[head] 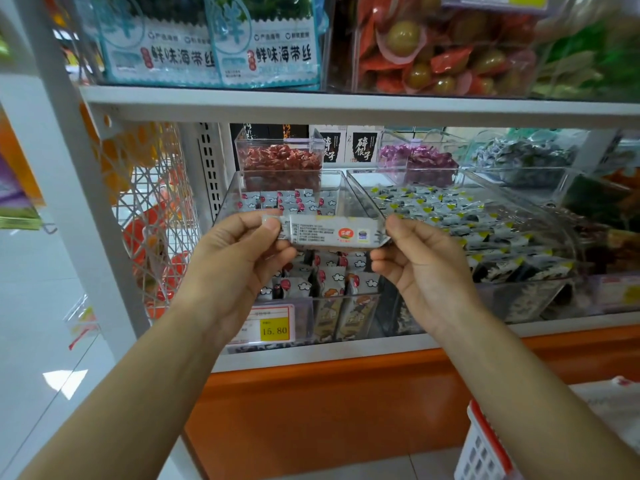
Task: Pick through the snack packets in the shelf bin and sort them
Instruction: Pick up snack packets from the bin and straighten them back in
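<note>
— Where is the snack packet [330,233]?

— Held level in front of the clear shelf bin [239,188], printed back toward the camera, stretched between both hands. The left hand [239,251] pinches its left end between thumb and forefinger; the right hand [419,258] pinches the right end the same way, its other fingers loosely curled below.

— And the bin itself?

— Grey packets with white clouds and red spots [322,282] lie inside. A yellow price tag [274,329] sits on its front.

— Anything beside it?

— Just to the right, a second clear bin [568,237] holds grey, black and yellow packets [460,216]. Behind stands a small tub of red sweets [282,157].
</note>
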The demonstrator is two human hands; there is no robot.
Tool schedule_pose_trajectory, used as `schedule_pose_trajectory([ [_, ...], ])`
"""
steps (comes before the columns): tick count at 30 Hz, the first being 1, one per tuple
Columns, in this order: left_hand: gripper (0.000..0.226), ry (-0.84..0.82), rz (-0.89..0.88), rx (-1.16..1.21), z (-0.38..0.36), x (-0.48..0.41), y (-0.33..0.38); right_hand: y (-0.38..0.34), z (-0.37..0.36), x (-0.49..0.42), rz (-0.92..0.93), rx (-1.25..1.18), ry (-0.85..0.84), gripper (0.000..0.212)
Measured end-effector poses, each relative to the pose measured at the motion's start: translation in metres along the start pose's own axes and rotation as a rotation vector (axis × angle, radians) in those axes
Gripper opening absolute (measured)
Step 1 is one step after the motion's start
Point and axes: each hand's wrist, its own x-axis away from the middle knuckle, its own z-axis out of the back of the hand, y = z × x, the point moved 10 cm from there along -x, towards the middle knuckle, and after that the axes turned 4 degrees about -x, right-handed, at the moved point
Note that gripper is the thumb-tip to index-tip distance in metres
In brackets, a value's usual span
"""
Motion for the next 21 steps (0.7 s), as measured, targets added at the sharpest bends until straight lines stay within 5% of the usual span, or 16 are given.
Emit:
schedule_pose_trajectory([
  [7, 0.029, -0.036, -0.176, -0.294, -0.006, 0.004, 0.019, -0.002, -0.005, 0.001, -0.004, 0.188, -0.090, 0.017],
  [15, 0.021, -0.103, -0.033, -0.308, -0.011, 0.003, 0.002, -0.011, -0.008, -0.001, 0.135, 0.372, -0.135, 0.028],
  [21, 0.029, -0.074, -0.189, -0.453, -0.007, 0.004, 0.020, -0.009, -0.008, -0.002, 0.119, 0.285, -0.140, 0.026],
])
